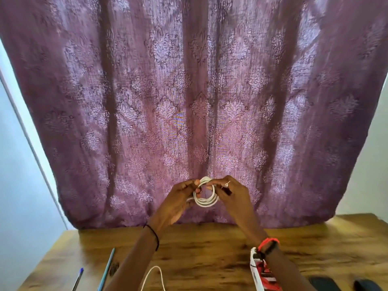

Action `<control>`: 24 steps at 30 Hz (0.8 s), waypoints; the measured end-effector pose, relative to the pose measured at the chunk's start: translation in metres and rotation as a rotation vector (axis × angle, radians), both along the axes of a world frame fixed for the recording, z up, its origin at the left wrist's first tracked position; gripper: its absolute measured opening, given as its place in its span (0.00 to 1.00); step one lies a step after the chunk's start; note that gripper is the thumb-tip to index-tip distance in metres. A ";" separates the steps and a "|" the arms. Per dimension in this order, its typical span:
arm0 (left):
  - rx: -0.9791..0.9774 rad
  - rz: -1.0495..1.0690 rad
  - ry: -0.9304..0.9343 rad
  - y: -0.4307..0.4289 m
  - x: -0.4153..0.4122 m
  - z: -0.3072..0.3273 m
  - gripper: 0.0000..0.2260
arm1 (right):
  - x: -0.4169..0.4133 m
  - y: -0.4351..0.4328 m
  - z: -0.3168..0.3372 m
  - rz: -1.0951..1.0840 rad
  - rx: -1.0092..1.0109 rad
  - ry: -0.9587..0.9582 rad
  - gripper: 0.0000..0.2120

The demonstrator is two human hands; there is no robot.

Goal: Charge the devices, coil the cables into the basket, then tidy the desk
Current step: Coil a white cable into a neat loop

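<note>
Left hand [178,199] and right hand [233,196] pinch coiled white cable [204,202] above desk [210,248] — curtain [189,101] behind. Right forearm partly covers red-white box [260,274]; pens [107,267] left.

Bottom edge cuts off loose cable [155,266], teal pen [106,269] and box [264,274].

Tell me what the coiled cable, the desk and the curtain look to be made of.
Coiled cable: smooth white plastic or rubber sheath, slightly glossy, bending in neat loops.
Desk: brown wood or wood-look laminate, with dark grain streaks; which, unclear.
Curtain: thin purple woven fabric, light glowing through its damask pattern and folds.
</note>
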State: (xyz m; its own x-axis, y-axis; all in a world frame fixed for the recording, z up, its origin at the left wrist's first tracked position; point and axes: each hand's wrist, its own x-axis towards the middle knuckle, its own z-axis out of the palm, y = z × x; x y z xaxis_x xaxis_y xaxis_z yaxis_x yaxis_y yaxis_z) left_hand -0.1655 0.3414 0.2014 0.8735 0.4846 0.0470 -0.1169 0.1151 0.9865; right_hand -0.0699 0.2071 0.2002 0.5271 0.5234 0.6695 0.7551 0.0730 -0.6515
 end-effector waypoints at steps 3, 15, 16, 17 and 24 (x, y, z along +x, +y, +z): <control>0.017 -0.029 0.047 0.004 -0.002 -0.002 0.11 | 0.005 -0.003 0.003 0.114 -0.066 0.279 0.11; 0.162 0.007 0.031 0.007 -0.005 -0.011 0.11 | -0.006 -0.007 0.025 0.413 -0.115 1.005 0.06; 0.200 0.019 0.029 0.007 -0.005 -0.010 0.11 | -0.006 -0.006 0.025 0.376 -0.150 0.943 0.05; 0.227 0.027 0.024 0.007 -0.004 -0.010 0.11 | -0.005 -0.005 0.026 0.351 -0.181 0.893 0.04; 0.225 0.051 -0.009 0.002 -0.008 -0.011 0.08 | 0.004 -0.007 0.037 0.266 -0.390 0.595 0.04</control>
